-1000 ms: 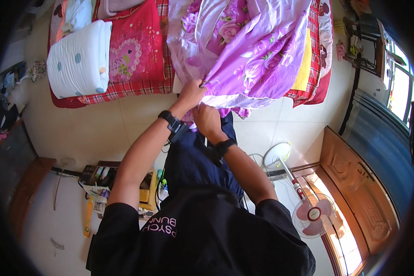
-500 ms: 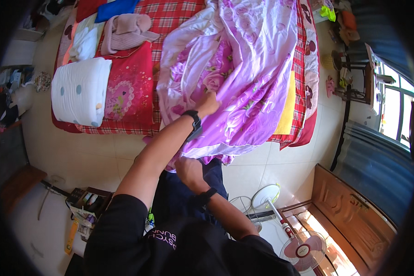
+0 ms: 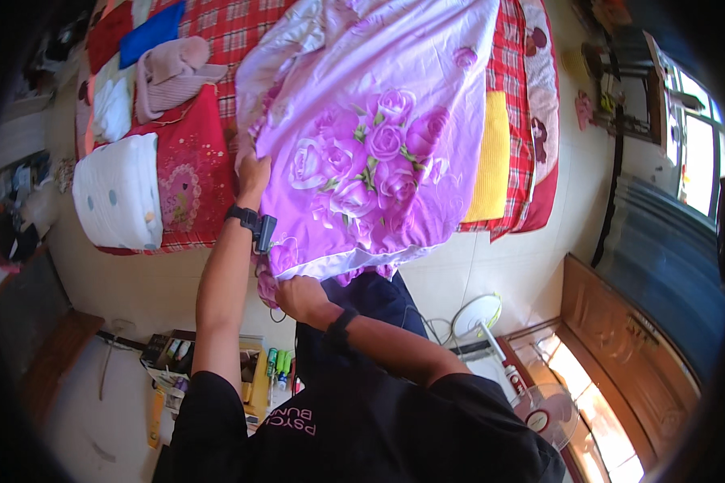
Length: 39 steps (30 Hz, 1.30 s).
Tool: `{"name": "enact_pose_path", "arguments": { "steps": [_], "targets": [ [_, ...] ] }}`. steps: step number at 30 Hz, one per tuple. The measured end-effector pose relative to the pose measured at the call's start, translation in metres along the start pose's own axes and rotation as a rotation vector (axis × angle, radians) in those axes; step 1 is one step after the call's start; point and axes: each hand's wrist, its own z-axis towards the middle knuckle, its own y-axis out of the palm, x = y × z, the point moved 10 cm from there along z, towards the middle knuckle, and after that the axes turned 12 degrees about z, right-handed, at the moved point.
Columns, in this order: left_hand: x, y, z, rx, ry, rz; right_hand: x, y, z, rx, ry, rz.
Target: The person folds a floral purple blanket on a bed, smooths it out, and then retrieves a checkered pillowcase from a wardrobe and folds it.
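Note:
A shiny purple and white bed cover (image 3: 379, 153) printed with large roses lies over the bed and hangs past its near edge. My left hand (image 3: 254, 175) is closed on the left side of this cover, with a black band and a small device on the wrist. Closer to my body, my right hand (image 3: 300, 298) grips the near left corner, where a pale underside shows along the hem. Fingertips of the right hand are hidden by the cloth.
The bed has a red plaid sheet (image 3: 507, 161). A yellow cloth (image 3: 487, 161) lies right of the cover; left are a red cushion (image 3: 189, 169), a folded white quilt (image 3: 117, 193) and a pink knitted piece (image 3: 173, 76). A standing fan (image 3: 544, 414) is at lower right.
My left hand has moved from the middle of the cover to its left side. The cover's near part is spread flatter, showing the rose cluster. My right hand still grips the corner, slightly further left.

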Motion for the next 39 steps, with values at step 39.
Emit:
{"name": "enact_pose_path", "arguments": {
  "steps": [39],
  "targets": [
    [0.092, -0.015, 0.200, 0.117, 0.261, -0.237, 0.010, 0.044, 0.037, -0.126, -0.036, -0.002]
  ]
}}
